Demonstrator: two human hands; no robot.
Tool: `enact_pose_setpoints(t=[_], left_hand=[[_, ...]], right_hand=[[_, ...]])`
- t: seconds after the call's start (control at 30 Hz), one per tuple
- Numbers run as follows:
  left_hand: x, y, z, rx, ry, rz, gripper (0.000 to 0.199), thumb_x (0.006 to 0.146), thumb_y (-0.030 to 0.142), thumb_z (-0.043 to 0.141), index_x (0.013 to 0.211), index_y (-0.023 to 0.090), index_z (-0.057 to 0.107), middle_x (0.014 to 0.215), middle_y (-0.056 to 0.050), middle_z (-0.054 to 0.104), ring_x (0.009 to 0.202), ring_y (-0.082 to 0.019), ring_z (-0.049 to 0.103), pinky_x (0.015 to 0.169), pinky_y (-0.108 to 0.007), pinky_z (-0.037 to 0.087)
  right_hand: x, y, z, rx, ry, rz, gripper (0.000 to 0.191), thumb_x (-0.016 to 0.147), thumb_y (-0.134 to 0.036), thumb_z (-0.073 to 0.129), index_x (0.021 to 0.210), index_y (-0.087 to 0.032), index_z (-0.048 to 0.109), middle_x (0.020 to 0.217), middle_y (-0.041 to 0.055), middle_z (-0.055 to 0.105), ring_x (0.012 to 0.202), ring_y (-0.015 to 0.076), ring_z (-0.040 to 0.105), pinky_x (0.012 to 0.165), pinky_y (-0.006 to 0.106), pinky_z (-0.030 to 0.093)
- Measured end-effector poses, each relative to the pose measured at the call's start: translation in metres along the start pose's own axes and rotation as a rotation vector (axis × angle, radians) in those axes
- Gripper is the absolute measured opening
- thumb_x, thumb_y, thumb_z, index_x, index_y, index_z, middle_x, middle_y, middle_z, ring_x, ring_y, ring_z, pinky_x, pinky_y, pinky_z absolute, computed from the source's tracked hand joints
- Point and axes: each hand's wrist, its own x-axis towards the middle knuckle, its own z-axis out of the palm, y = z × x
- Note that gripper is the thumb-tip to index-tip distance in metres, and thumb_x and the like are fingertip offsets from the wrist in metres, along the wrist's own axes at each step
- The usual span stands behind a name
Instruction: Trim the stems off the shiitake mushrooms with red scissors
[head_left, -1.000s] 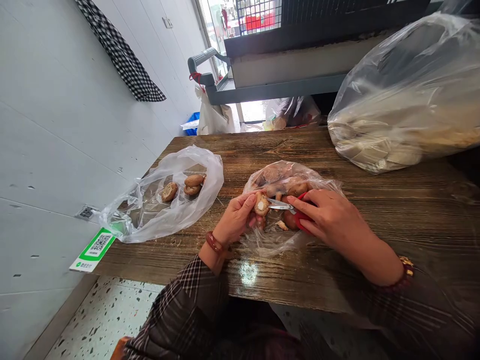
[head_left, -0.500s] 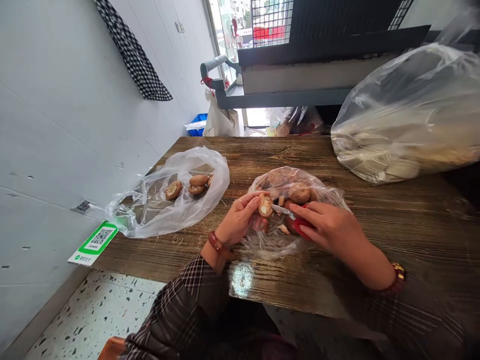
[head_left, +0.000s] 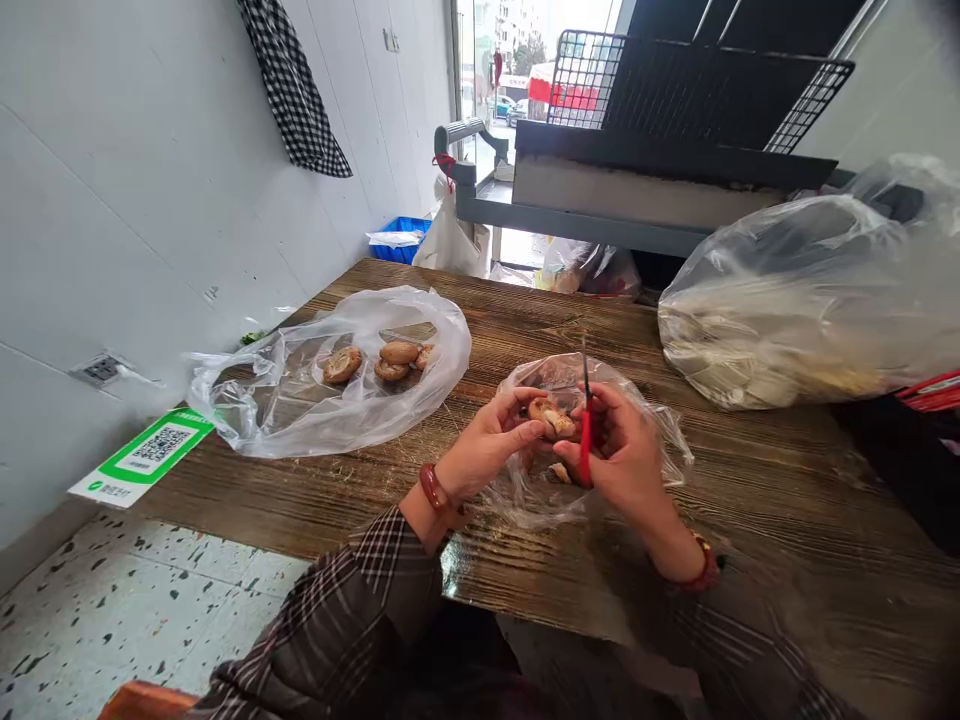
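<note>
Between thumb and fingers, my left hand grips a brown mushroom, its pale underside and stem turned to the right. My right hand is closed around red-handled scissors, whose blades point up and away from me. Its fingertips are close to the mushroom; whether they touch it I cannot tell. Under both hands lies a clear plastic bag, with a cut stem piece in it. To the left, an open plastic bag holds several mushrooms.
The wooden table meets a white wall on the left. A green QR-code card sits at its left edge. A large, full plastic bag stands at the right. Behind the table are a metal-framed rack and a blue crate.
My right hand has swung the scissors from pointing left at the mushroom to upright. Its fingers have come nearer the mushroom, which my left hand has tilted. The camera view has shifted.
</note>
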Motion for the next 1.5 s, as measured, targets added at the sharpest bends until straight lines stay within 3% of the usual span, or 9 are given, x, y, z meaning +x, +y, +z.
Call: enact_pose_setpoints(t=[0.17, 0.37, 0.5, 0.67, 0.8, 0.97, 1.07, 1.17, 1.5], left_hand=[[-0.001, 0.001, -0.002, 0.091, -0.018, -0.007, 0.048, 0.083, 0.036, 0.086, 0.125, 0.02, 0.072, 0.111, -0.007, 0.076, 0.094, -0.018, 0.073, 0.088, -0.032, 0.06], [-0.001, 0.001, 0.001, 0.081, -0.039, -0.068, 0.048, 0.083, 0.039, 0.085, 0.125, 0.019, 0.073, 0.09, -0.002, 0.073, 0.077, -0.014, 0.071, 0.081, -0.03, 0.06], [-0.001, -0.002, 0.001, 0.054, -0.041, -0.075, 0.048, 0.082, 0.037, 0.086, 0.124, 0.018, 0.071, 0.097, -0.004, 0.075, 0.08, -0.015, 0.072, 0.082, -0.031, 0.06], [0.0, -0.001, 0.0, 0.019, -0.012, 0.013, 0.044, 0.078, 0.028, 0.09, 0.115, 0.018, 0.069, 0.112, -0.008, 0.076, 0.101, -0.019, 0.072, 0.09, -0.03, 0.057], [0.0, 0.006, -0.004, -0.01, 0.127, 0.098, 0.049, 0.076, 0.024, 0.091, 0.119, 0.021, 0.067, 0.117, -0.007, 0.076, 0.105, -0.018, 0.072, 0.097, -0.031, 0.055], [0.001, 0.014, -0.01, -0.05, 0.245, 0.151, 0.058, 0.08, 0.031, 0.088, 0.132, 0.021, 0.068, 0.125, -0.008, 0.075, 0.115, -0.021, 0.07, 0.109, -0.036, 0.051], [0.002, 0.015, -0.011, -0.121, 0.257, 0.159, 0.052, 0.083, 0.035, 0.085, 0.131, 0.021, 0.071, 0.123, -0.007, 0.076, 0.112, -0.02, 0.072, 0.108, -0.036, 0.054], [0.002, 0.014, -0.011, -0.117, 0.263, 0.163, 0.049, 0.086, 0.035, 0.083, 0.133, 0.023, 0.071, 0.124, -0.007, 0.076, 0.11, -0.018, 0.073, 0.105, -0.034, 0.056], [0.0, 0.009, -0.012, 0.056, 0.239, 0.137, 0.057, 0.084, 0.035, 0.085, 0.138, 0.023, 0.068, 0.137, -0.009, 0.072, 0.123, -0.025, 0.068, 0.108, -0.036, 0.053]], right_hand=[[0.003, -0.006, 0.01, 0.108, 0.058, 0.095, 0.057, 0.078, -0.038, 0.083, 0.13, -0.029, 0.063, 0.104, 0.0036, 0.074, 0.09, 0.0209, 0.071, 0.085, 0.04, 0.061], [0.008, -0.006, 0.011, 0.249, 0.102, 0.215, 0.055, 0.074, -0.038, 0.084, 0.124, -0.024, 0.066, 0.096, 0.0034, 0.076, 0.082, 0.019, 0.072, 0.079, 0.037, 0.062], [0.009, -0.004, 0.011, 0.301, 0.069, 0.225, 0.055, 0.074, -0.041, 0.085, 0.123, -0.024, 0.066, 0.094, 0.003, 0.076, 0.083, 0.0193, 0.072, 0.081, 0.038, 0.063], [0.007, -0.003, 0.004, 0.209, 0.062, 0.157, 0.06, 0.081, -0.048, 0.081, 0.134, -0.026, 0.064, 0.104, 0.0051, 0.077, 0.089, 0.0214, 0.074, 0.086, 0.041, 0.062], [0.005, -0.002, -0.012, -0.081, 0.068, -0.003, 0.047, 0.089, -0.044, 0.073, 0.132, -0.025, 0.067, 0.114, 0.0084, 0.078, 0.1, 0.0258, 0.074, 0.092, 0.045, 0.061], [0.003, 0.002, -0.034, -0.327, -0.154, -0.202, 0.04, 0.093, -0.032, 0.067, 0.132, -0.025, 0.07, 0.123, 0.0107, 0.077, 0.106, 0.0272, 0.074, 0.092, 0.045, 0.061], [0.001, 0.002, -0.04, -0.389, -0.24, -0.214, 0.042, 0.094, -0.031, 0.066, 0.135, -0.024, 0.069, 0.121, 0.0111, 0.077, 0.104, 0.027, 0.074, 0.09, 0.044, 0.06], [-0.001, -0.001, -0.038, -0.446, -0.288, -0.196, 0.043, 0.095, -0.031, 0.064, 0.138, -0.023, 0.068, 0.109, 0.0102, 0.078, 0.091, 0.0247, 0.074, 0.082, 0.041, 0.061], [-0.001, -0.007, -0.038, -0.496, -0.301, -0.181, 0.045, 0.093, -0.031, 0.066, 0.136, -0.023, 0.071, 0.1, 0.0077, 0.076, 0.083, 0.023, 0.071, 0.074, 0.037, 0.057]])
